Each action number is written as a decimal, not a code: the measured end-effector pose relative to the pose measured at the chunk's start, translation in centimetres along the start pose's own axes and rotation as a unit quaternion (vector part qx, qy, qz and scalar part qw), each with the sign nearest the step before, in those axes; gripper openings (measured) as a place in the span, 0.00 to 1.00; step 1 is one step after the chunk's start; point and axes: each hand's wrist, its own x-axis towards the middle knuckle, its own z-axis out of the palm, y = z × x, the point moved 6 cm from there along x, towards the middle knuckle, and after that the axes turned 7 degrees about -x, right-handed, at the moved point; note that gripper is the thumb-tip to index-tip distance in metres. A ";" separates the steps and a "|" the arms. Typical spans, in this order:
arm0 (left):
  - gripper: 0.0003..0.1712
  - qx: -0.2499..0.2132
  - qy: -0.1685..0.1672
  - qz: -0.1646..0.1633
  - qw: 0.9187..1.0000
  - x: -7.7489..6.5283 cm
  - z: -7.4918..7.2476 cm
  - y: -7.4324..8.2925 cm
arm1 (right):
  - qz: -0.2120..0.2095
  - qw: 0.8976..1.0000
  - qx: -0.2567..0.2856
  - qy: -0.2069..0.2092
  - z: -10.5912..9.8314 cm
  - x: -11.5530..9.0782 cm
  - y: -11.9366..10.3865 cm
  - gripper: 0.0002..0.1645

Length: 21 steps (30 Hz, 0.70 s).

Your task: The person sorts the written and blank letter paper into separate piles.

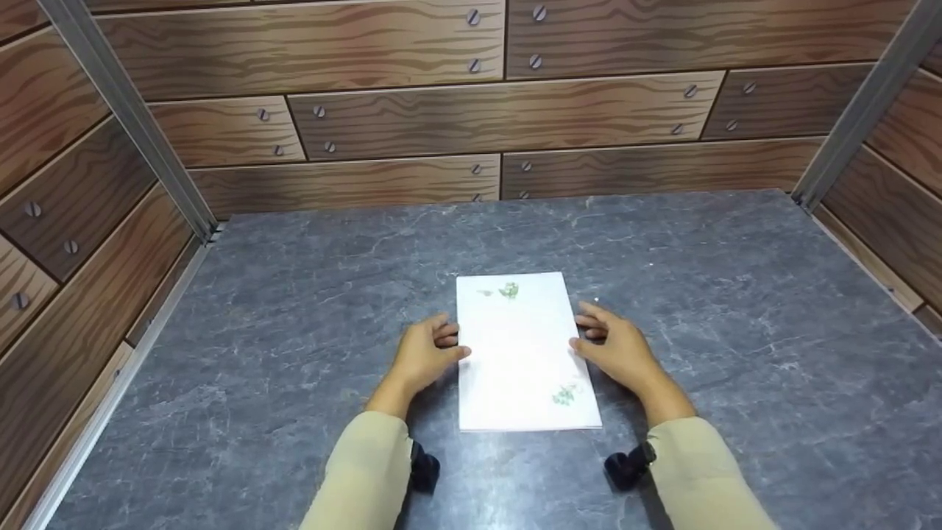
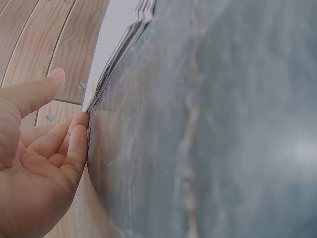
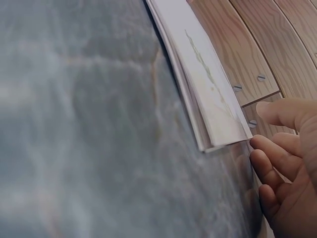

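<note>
A white, layered paper pad or booklet [image 1: 519, 338] with small green leaf prints lies flat on the table in the head view. My left hand [image 1: 425, 355] is at its left edge, thumb over the margin and the other fingers loosely bent beside it. At the right edge is my right hand [image 1: 620, 355], in a mirrored pose. Several stacked layers show along the paper's side in the left wrist view, where fingertips [image 2: 79, 121] meet the edge and the thumb stands apart. The right wrist view has fingertips [image 3: 255, 144] right at a corner, thumb raised.
The dark grey marbled table [image 1: 309, 294] spreads out around the paper. Wood-patterned panels [image 1: 412, 44] wall it at the back and both sides, with metal posts [image 1: 136, 125] in the corners. A black wrist camera [image 1: 425, 469] sits at each sleeve.
</note>
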 end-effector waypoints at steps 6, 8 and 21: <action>0.37 0.007 0.014 0.014 1.000 0.1 -0.1 0.2 | -0.001 1.000 0.018 0.008 0.0 0.0 0.0 0.34; 0.36 0.012 0.022 0.022 0.999 0.1 -0.1 0.2 | -0.004 1.000 0.021 0.015 0.0 0.0 0.0 0.34; 0.32 0.018 0.059 0.038 0.997 0.4 -0.3 0.3 | -0.015 0.999 0.038 0.032 -0.1 0.1 -0.1 0.37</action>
